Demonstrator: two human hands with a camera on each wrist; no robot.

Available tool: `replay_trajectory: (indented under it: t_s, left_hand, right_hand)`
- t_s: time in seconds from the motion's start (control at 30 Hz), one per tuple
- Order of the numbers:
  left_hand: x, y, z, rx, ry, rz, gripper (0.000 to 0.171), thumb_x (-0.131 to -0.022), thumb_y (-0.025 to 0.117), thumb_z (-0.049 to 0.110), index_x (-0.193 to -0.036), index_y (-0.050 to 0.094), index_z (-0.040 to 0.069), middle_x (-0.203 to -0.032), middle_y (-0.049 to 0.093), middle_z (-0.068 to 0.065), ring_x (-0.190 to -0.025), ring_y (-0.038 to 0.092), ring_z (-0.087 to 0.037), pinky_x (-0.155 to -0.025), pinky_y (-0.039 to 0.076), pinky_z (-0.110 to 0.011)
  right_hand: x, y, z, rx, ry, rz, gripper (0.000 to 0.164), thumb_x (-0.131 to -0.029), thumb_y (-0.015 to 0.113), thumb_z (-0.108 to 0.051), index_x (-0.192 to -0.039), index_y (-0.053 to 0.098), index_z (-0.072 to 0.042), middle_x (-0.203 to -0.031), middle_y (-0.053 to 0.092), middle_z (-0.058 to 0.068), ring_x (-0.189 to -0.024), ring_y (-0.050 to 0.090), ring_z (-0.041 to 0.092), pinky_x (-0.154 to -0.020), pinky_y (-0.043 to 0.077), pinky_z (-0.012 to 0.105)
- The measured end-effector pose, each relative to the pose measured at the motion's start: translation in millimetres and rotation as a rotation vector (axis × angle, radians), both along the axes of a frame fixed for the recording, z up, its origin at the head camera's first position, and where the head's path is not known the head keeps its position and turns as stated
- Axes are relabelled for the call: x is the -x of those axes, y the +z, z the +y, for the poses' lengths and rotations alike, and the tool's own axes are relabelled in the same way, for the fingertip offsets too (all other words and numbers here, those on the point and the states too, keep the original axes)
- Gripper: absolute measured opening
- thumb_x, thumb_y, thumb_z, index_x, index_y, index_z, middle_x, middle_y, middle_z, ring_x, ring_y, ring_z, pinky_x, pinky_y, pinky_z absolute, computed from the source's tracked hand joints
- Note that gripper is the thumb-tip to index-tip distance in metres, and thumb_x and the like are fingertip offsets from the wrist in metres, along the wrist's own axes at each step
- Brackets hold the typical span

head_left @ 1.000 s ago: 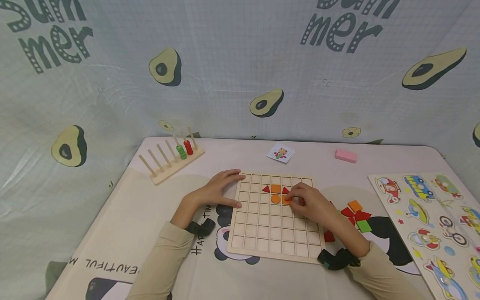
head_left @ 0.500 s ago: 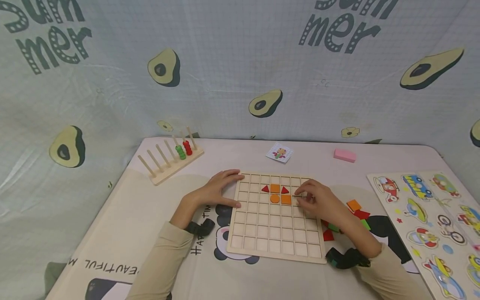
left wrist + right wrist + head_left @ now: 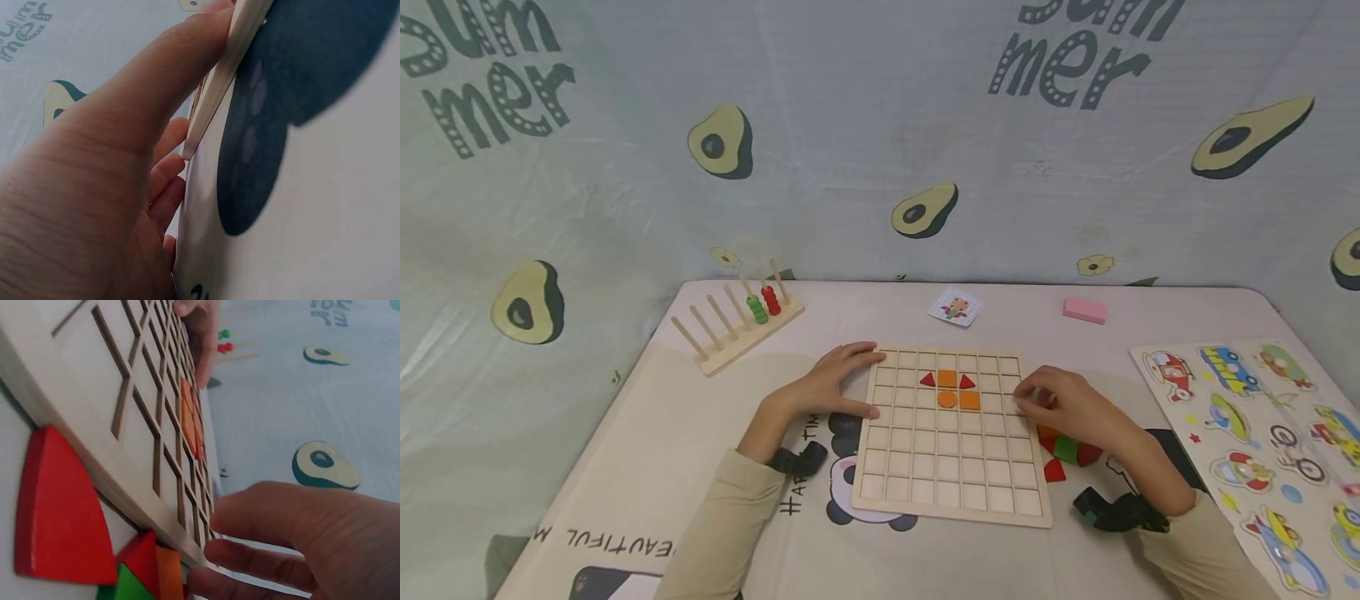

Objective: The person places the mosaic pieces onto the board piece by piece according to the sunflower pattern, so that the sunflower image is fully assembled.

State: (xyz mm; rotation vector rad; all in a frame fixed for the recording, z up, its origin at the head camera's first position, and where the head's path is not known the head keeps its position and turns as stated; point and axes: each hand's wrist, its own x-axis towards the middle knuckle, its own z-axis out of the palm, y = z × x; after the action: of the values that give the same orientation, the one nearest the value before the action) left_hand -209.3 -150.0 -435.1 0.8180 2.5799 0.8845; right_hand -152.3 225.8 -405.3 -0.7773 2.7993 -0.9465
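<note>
A wooden grid board [image 3: 951,467] lies on the table in the head view. Its upper middle holds an orange square [image 3: 947,378] between two red triangles [image 3: 928,380], with an orange disc [image 3: 947,399] and another orange square [image 3: 970,401] below. My left hand [image 3: 835,385] touches the board's left edge, thumb and fingers spread apart; the left wrist view shows the thumb [image 3: 169,69] against the wooden rim. My right hand [image 3: 1063,404] hovers by the board's right edge, fingers loosely bent. Nothing shows between its fingers in the right wrist view.
Loose red, green and orange pieces [image 3: 1066,450] lie right of the board, partly under my right hand. A pattern card [image 3: 956,307] and a pink block [image 3: 1084,311] lie behind. A peg stand [image 3: 748,333] with beads is at left, a picture puzzle [image 3: 1247,442] at right.
My right hand has let go of the lower orange square and moved right, off the cells to the board's right edge. The left hand stays in place.
</note>
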Motion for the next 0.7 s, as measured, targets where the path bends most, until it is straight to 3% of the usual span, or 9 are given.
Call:
replay_trajectory:
  t_s: [0.33, 0.7]
  left_hand:
    - [-1.9, -1.3, -2, -0.008, 0.0, 0.008, 0.084, -0.076, 0.082, 0.037, -0.147, 0.044, 0.013, -0.158, 0.027, -0.01, -0.147, 0.018, -0.034, -0.116, 0.016, -0.058]
    - [-0.9, -2.3, -1, -0.01, 0.002, 0.02, 0.084, -0.076, 0.082, 0.038, -0.147, 0.044, 0.014, -0.158, 0.027, -0.01, -0.146, 0.018, -0.034, -0.116, 0.016, -0.058]
  right_hand:
    - [-0.1, 6.4, 16, -0.02, 0.133, -0.134, 0.013, -0.086, 0.074, -0.008, -0.096, 0.066, -0.007, -0.084, 0.057, -0.006, -0.073, 0.049, 0.005, -0.062, 0.047, 0.021]
    - [-0.2, 11.4, 25, -0.064, 0.174, -0.175, 0.015, -0.082, 0.075, -0.005, -0.095, 0.068, -0.006, -0.088, 0.059, -0.005, -0.072, 0.048, 0.004, -0.062, 0.048, 0.021]
